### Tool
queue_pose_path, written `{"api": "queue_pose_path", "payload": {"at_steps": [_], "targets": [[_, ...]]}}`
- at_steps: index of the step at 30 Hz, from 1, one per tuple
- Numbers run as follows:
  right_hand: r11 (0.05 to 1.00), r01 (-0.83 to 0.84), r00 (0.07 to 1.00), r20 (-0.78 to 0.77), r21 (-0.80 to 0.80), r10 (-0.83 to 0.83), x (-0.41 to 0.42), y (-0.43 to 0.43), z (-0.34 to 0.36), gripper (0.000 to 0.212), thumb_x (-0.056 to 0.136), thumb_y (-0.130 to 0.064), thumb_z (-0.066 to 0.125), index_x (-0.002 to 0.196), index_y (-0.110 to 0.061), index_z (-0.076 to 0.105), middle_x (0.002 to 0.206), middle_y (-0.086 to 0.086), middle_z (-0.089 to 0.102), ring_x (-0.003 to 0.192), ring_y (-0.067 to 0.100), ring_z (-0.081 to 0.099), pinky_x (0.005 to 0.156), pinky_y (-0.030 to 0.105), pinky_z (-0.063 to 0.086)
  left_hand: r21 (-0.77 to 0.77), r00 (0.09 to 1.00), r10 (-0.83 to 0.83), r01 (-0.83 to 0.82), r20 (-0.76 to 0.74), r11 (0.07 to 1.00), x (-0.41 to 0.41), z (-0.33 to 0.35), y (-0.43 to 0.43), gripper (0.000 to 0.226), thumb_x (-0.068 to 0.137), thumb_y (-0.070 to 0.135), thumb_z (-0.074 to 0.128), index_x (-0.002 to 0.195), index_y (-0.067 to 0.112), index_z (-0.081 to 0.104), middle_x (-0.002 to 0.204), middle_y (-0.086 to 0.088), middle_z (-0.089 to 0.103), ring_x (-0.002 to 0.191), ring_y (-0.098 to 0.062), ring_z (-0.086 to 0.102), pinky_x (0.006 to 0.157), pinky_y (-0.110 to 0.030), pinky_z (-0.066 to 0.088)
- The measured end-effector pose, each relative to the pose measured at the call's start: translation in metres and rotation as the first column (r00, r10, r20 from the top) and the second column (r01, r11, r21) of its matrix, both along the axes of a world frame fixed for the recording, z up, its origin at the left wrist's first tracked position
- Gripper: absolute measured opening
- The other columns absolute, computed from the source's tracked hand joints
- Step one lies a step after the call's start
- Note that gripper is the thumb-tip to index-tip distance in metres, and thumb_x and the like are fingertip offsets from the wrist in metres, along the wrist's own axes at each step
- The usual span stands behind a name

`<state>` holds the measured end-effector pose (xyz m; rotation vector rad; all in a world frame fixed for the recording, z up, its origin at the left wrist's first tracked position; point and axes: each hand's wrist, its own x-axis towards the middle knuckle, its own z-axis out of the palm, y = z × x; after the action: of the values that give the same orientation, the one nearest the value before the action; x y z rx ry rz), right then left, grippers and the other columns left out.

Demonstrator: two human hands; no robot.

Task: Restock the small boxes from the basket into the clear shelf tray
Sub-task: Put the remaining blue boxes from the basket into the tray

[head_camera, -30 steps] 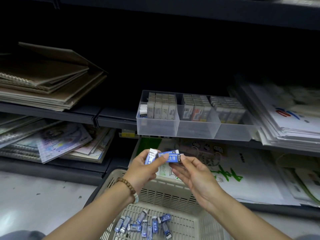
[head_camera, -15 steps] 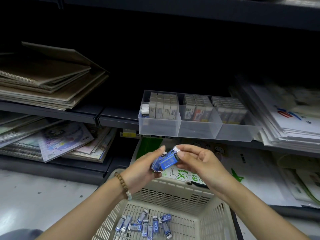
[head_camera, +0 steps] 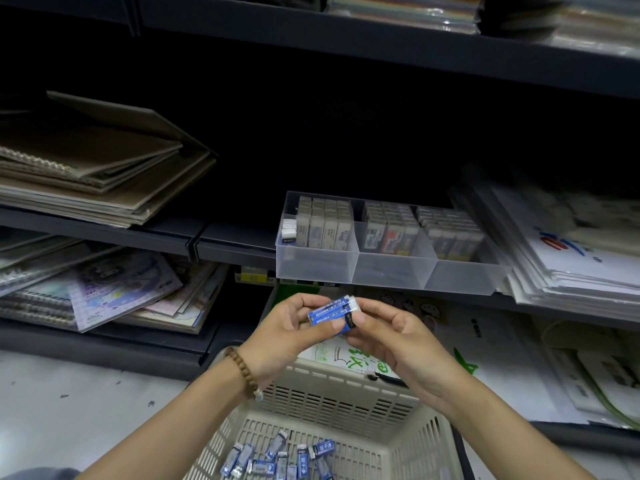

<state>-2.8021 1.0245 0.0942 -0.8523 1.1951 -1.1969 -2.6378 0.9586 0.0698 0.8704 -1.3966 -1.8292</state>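
Nearest me, the cream plastic basket sits low on the pale, speckled floor, and about a dozen loose blue boxes lie jumbled on its slotted bottom; some are cut off by the frame, so I cannot count them exactly. They carry white characters too small to read. Above the basket, my left hand, with a wooden bead bracelet at the wrist, curls round a stack of blue boxes, at least two of them. My right hand pinches the stack's end between thumb and fingers. Beyond, on the dark shelf, the clear tray has three compartments, each filled at the back with rows of greyish boxes and bare at the front. Brown notebooks are stacked to its left and white sheets to its right.
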Motion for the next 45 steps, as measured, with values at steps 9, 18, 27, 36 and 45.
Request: {"api": "queue_pose_path", "payload": {"at_steps": [9, 18, 27, 36, 45], "targets": [[0.978, -0.093, 0.985, -0.161, -0.185, 0.063, 0.013, -0.040, 0.047, 0.050, 0.072, -0.031, 0.068, 0.116, -0.008, 0.062, 0.106, 0.010, 0.071, 0.092, 0.017, 0.068, 0.078, 0.022, 0.055, -0.244, 0.980, 0.161, -0.185, -0.113, 0.952, 0.014, 0.036, -0.027, 0.053, 0.056, 0.044, 0.075, 0.102, 0.022, 0.065, 0.099, 0.004, 0.072, 0.090, -0.007, 0.068, 0.067, -0.016, 0.052], [0.953, -0.288, 0.817, -0.544, -0.096, 0.192, 0.008, -0.124, 0.094, 0.028, 0.091, -0.016, 0.058, 0.113, 0.001, 0.064, 0.090, 0.007, 0.070, 0.073, 0.008, 0.067, 0.071, 0.017, 0.056, -0.340, 0.946, 0.324, -0.301, 0.012, 0.891, 0.032, 0.035, -0.055, 0.066, 0.065, 0.062, 0.049, 0.123, 0.032, 0.048, 0.120, 0.020, 0.053, 0.105, 0.012, 0.049, 0.073, 0.003, 0.040], [0.928, -0.371, 0.618, -0.755, -0.036, 0.218, 0.023, -0.143, 0.095, 0.026, 0.090, -0.010, 0.060, 0.112, 0.004, 0.061, 0.102, 0.019, 0.069, 0.084, 0.022, 0.067, 0.076, 0.025, 0.057, -0.285, 0.983, 0.141, -0.102, 0.118, 0.953, 0.026, 0.022, -0.061, 0.094, 0.062, 0.066, 0.060, 0.141, 0.024, 0.035, 0.138, 0.011, 0.047, 0.127, -0.002, 0.042, 0.110, -0.032, 0.035], [0.920, -0.389, 0.367, -0.924, -0.050, 0.105, 0.041, -0.137, 0.082, 0.028, 0.083, -0.025, 0.071, 0.107, -0.012, 0.066, 0.103, 0.000, 0.067, 0.087, 0.011, 0.066, 0.080, 0.026, 0.055, -0.266, 0.986, 0.098, -0.059, 0.136, 0.962, 0.029, 0.018, -0.061, 0.108, 0.057, 0.065, 0.071, 0.146, 0.025, 0.025, 0.143, 0.011, 0.040, 0.130, -0.005, 0.040, 0.110, -0.032, 0.036], [0.989, -0.134, 0.798, -0.584, 0.065, 0.146, 0.033, -0.137, 0.068, 0.028, 0.081, -0.024, 0.072, 0.099, -0.002, 0.068, 0.100, 0.012, 0.071, 0.090, 0.017, 0.070, 0.081, 0.023, 0.056, -0.262, 0.984, 0.106, -0.066, 0.140, 0.963, 0.029, 0.018, -0.061, 0.101, 0.062, 0.061, 0.067, 0.146, 0.022, 0.027, 0.143, 0.007, 0.043, 0.129, -0.007, 0.042, 0.109, -0.033, 0.037]]}}
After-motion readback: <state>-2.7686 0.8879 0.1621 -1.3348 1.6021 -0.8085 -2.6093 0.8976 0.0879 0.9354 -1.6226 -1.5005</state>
